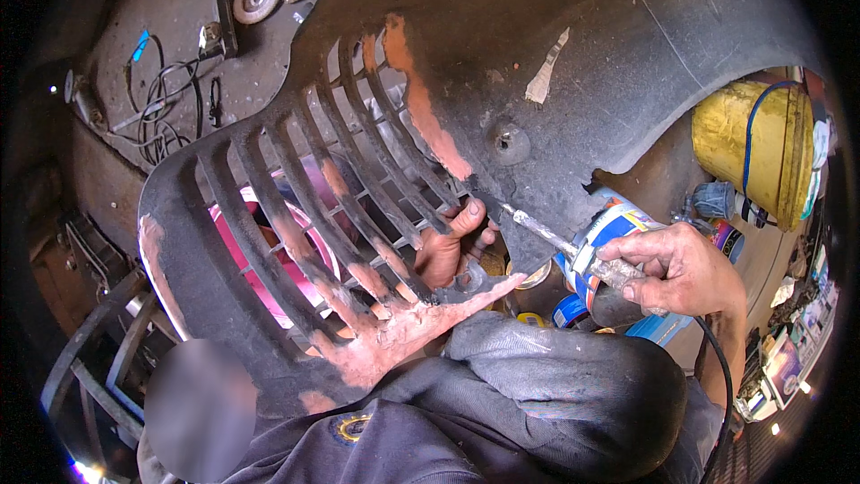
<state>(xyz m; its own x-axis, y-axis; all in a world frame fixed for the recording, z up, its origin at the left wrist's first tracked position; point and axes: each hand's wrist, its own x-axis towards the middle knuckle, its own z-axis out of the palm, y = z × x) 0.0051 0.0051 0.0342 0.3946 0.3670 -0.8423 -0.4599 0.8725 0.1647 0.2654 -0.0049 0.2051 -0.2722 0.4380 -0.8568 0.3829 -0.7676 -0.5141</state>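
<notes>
1. Panel: the large, dark, slatted moulding lay across the person's legs, filling the centre of the view. It appeared light for its breadth and stiff overall, though its thin slats and ragged edge were probably fragile; the broad rim seemed the safest hold. Pinkish patches, presumably brittle, were best left ungripped.
2. Bucket: yellow, tipped over beyond the panel; no writing could be read on it.
3. Tin: it stood behind the tool, its label printed in blue, white and orange, partly hidden.
4. Corded tool: a slender, whitish shaft, its tip at the panel beside the slat ends.
5. Right hand: closed around the tool's handle.
6. Left hand: curled at the slats' lower ends, thumb raised near the tip; whether it gripped the panel could not be told.
7. Emblem: a small, yellowish, round mark on the dark garment, its detail too small to read.
</notes>
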